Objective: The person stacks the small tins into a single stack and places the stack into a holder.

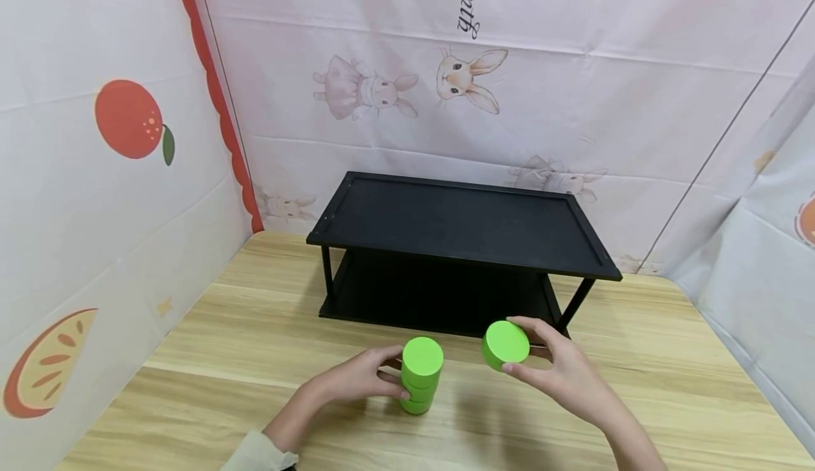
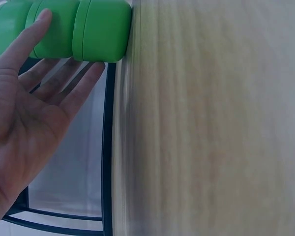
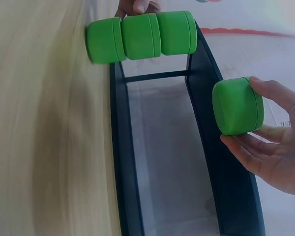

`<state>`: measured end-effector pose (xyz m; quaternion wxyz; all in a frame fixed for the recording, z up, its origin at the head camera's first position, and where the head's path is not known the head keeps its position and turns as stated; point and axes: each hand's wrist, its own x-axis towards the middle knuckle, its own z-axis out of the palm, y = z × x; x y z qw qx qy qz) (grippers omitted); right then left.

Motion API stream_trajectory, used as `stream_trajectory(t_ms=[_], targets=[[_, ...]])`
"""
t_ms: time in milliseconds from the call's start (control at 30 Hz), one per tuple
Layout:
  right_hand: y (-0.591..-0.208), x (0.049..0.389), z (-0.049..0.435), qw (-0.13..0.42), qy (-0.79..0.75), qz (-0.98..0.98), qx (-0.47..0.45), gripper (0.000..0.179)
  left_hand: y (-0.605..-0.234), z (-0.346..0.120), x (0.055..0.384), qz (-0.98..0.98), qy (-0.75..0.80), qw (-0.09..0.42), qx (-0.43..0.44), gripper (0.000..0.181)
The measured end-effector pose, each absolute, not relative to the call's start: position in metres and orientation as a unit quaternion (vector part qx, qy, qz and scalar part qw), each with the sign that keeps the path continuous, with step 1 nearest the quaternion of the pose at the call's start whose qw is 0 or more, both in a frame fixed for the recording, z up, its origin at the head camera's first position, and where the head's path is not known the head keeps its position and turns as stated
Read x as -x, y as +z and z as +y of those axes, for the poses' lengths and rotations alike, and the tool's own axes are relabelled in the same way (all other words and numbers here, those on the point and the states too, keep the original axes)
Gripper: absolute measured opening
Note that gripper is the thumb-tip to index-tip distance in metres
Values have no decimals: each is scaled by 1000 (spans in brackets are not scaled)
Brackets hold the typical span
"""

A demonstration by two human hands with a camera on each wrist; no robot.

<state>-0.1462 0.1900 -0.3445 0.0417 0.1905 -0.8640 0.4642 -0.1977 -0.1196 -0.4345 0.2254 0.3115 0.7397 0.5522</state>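
Three squat green round containers [image 1: 419, 383] stand in an upright stack on the wooden table. My left hand [image 1: 368, 375] grips the stack from its left side, thumb on the near face and fingers along the far side. The left wrist view shows the thumb lying across the middle container [image 2: 56, 32]. To the right, my right hand [image 1: 563, 372] pinches a fourth, matching green container [image 1: 506, 344] between thumb and fingers, held up above the table. In the right wrist view this container [image 3: 236, 105] is apart from the stack, its rounded base facing the stack's side.
Behind the hands stands a black two-tier shelf [image 1: 458, 223] with thin posts and a lower board [image 1: 433, 291]. Printed cloth walls [image 1: 395, 4] enclose the wooden table [image 1: 255, 329] at the back and sides.
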Motion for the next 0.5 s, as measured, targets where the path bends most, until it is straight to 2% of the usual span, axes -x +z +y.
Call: stream_trajectory(t_ms=[500], targets=[[-343,150,181,60,457,-859,-222,56,-430,-119,196,743,553,230,-299,49]])
